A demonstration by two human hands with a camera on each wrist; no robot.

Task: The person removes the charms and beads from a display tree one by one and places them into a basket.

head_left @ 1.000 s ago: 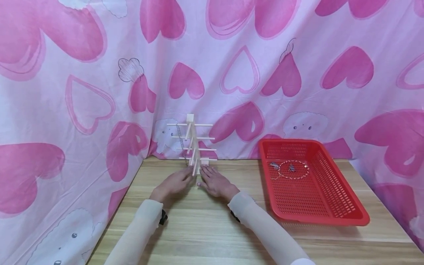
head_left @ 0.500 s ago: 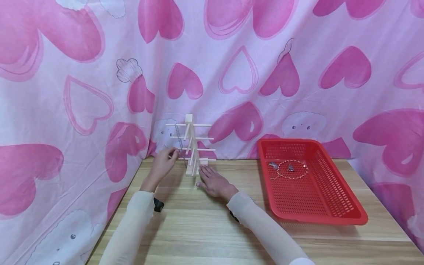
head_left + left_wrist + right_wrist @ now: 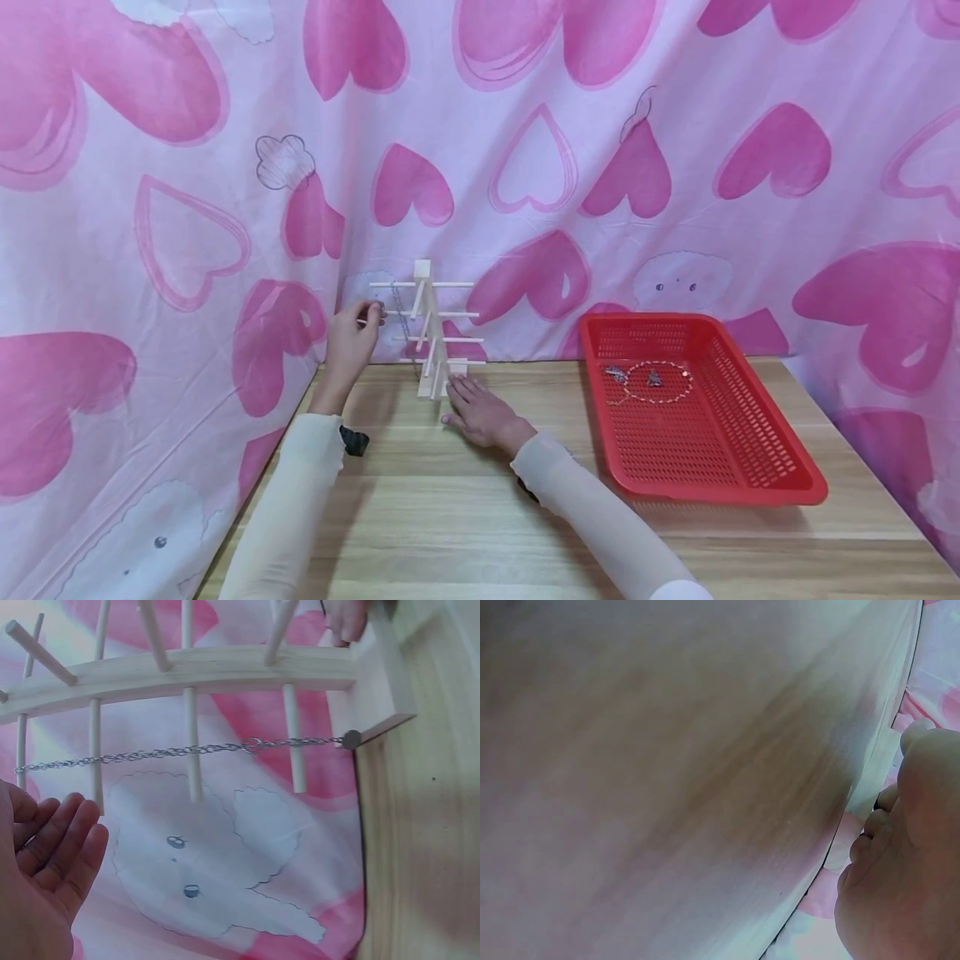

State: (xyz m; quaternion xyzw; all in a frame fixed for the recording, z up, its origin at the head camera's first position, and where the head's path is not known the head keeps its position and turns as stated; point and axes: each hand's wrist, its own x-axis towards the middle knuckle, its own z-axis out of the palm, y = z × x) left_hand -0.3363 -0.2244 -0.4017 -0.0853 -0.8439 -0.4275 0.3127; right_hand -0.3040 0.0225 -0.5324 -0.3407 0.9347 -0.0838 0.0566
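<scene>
A pale wooden peg stand stands upright at the back of the table. A silver chain necklace with a small round pendant hangs from its top left peg, passing the lower pegs. My left hand is raised beside the left pegs, its fingers loosely curled by a peg end, with nothing seen in them; its thumb is out of the left wrist view. My right hand lies with fingers extended against the stand's base. The right wrist view shows only part of this hand.
A red plastic basket stands on the wooden table to the right. A beaded necklace and small grey jewellery pieces lie in it. A pink heart-print cloth hangs close behind the stand and along the left side.
My left hand has left the stand's base, rising and moving left past the chain to the upper pegs. My right hand stays at the base. The head view has shifted slightly.
</scene>
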